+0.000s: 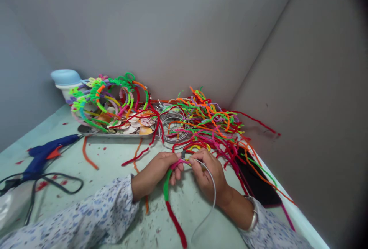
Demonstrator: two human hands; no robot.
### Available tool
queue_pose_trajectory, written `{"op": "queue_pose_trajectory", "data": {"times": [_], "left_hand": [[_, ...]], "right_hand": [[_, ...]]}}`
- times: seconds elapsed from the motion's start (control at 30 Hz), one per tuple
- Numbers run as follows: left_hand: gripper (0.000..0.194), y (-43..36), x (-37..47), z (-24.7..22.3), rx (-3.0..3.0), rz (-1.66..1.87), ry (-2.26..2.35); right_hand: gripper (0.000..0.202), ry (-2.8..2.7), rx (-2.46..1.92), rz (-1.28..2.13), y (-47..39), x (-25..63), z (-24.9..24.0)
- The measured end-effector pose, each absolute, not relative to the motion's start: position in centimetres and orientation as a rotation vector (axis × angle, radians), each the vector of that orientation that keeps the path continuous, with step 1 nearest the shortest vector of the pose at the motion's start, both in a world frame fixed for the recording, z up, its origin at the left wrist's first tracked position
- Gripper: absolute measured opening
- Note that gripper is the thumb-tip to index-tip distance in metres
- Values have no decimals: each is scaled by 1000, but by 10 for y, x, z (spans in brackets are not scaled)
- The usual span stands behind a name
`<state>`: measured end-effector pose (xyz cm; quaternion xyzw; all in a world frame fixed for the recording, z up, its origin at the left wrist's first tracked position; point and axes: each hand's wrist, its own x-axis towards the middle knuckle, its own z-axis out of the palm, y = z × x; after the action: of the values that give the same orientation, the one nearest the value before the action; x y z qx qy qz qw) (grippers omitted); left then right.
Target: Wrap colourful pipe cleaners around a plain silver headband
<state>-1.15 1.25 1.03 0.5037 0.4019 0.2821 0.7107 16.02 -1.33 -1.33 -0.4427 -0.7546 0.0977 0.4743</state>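
Observation:
Near the middle of the table, my left hand [165, 166] pinches a wire wrapped in fuzzy stem. Its covered part [166, 187] is pink at the fingers, then green, then dark red, and hangs toward the front edge. Just to the right, my right hand [209, 174] has its fingertips closed on the pink stem's end beside the bare grey wire [214, 191], which curves down to the front. The two hands are close together, with a short pink stretch between them. A coil of grey wire [174, 126] lies behind them.
A metal tray [123, 136] holds shells and colourful fuzzy rings. Behind it at left stands a blue-lidded container [66, 78]. A blue glue gun [43, 157] with a black cord lies left. Tangled fuzzy stems [212, 117] fill the back right, partly over a dark flat object [255, 182].

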Motion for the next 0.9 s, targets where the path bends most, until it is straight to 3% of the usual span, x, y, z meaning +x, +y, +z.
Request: {"op": "queue_pose_trajectory", "data": {"times": [0.9], "left_hand": [[20, 11, -10, 15, 746, 655, 852]], "right_hand": [[6, -1857, -1067, 215, -14, 160, -13]]}}
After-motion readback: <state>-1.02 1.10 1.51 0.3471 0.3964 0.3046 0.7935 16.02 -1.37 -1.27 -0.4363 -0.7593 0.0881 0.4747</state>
